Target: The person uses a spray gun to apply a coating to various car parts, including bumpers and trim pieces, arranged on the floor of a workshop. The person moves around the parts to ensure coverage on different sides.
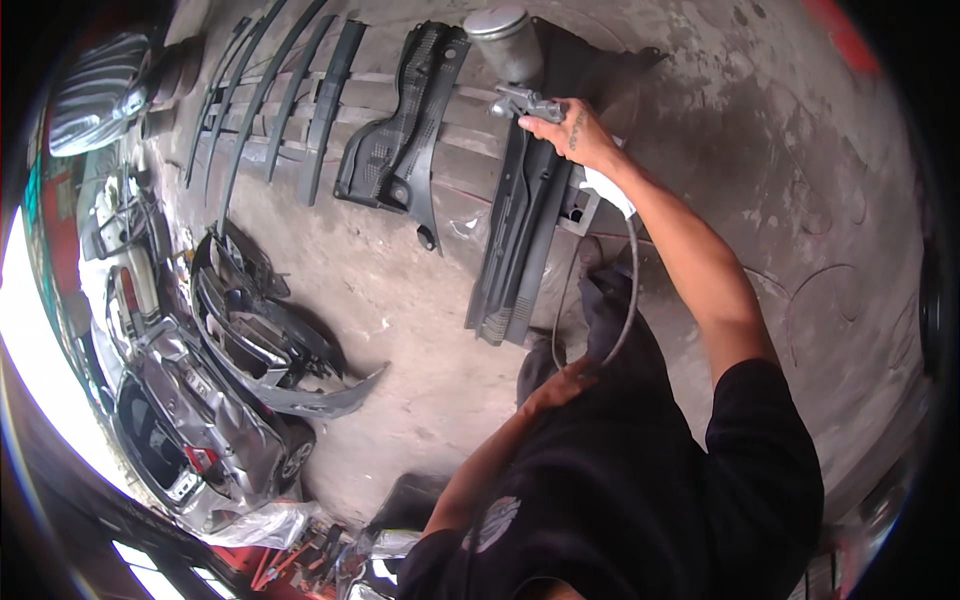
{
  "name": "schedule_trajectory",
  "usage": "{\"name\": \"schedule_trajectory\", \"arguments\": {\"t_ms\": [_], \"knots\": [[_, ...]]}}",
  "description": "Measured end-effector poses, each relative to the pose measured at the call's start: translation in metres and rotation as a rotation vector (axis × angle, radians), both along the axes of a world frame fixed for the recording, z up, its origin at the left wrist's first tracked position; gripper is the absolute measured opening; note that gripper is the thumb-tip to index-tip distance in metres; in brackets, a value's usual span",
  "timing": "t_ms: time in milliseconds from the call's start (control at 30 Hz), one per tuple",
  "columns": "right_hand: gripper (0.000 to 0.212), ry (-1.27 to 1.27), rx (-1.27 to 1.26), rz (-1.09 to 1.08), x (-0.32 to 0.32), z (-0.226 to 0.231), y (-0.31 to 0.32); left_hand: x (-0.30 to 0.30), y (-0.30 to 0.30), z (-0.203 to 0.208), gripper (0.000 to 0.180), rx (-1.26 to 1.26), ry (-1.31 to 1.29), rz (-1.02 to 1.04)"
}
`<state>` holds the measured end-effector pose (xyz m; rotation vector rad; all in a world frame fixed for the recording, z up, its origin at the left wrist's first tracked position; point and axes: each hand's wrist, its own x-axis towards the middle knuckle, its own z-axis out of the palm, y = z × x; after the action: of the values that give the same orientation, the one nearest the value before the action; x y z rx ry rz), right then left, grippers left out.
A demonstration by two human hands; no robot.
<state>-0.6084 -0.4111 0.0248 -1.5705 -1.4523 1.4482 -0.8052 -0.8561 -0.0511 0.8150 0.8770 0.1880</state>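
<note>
My right hand [582,135] is closed around a metal spray gun [520,103] with a grey paint cup [503,45] on top. Something white, like cloth or paper, [607,190] hangs below that hand. From there an air hose [632,290] curves down toward my waist, where my left hand [572,382] is closed on it. Under the spray gun lie long black plastic trim panels [515,235]. Left of them rests a perforated black cowl panel [400,125].
Several narrow dark strips [285,95] lie across light rails at the far left. Removed bumpers [265,320] sit on the concrete floor, near a damaged grey car [200,410]. A foil-like silver covering [100,95] stands far left. Thin hose or cord [795,290] trails on the right.
</note>
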Motion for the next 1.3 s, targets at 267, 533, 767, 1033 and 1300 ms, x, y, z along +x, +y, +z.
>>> {"name": "schedule_trajectory", "arguments": {"t_ms": [267, 533, 767, 1033, 1300], "knots": [[0.047, -0.216, 0.334, -0.3, 0.019, -0.007, 0.054, 0.035, 0.062, 0.052, 0.065, 0.076, 0.243, -0.136], [0.047, -0.175, 0.205, -0.213, 0.014, 0.004, 0.021, 0.028, 0.062, 0.053, 0.058, 0.02, 0.265, -0.219], [0.069, -0.116, 0.106, 0.175, 0.02, -0.034, 0.001, 0.03, 0.048, 0.03, 0.049, 0.143, 0.179, -0.236], [0.044, -0.275, 0.328, -0.411, 0.016, 0.001, 0.03, 0.036, 0.064, 0.058, 0.049, 0.066, 0.351, -0.166], [0.043, -0.088, 0.084, 0.041, 0.006, 0.003, -0.041, 0.007, 0.02, 0.026, 0.04, 0.295, 0.215, -0.298]]}}
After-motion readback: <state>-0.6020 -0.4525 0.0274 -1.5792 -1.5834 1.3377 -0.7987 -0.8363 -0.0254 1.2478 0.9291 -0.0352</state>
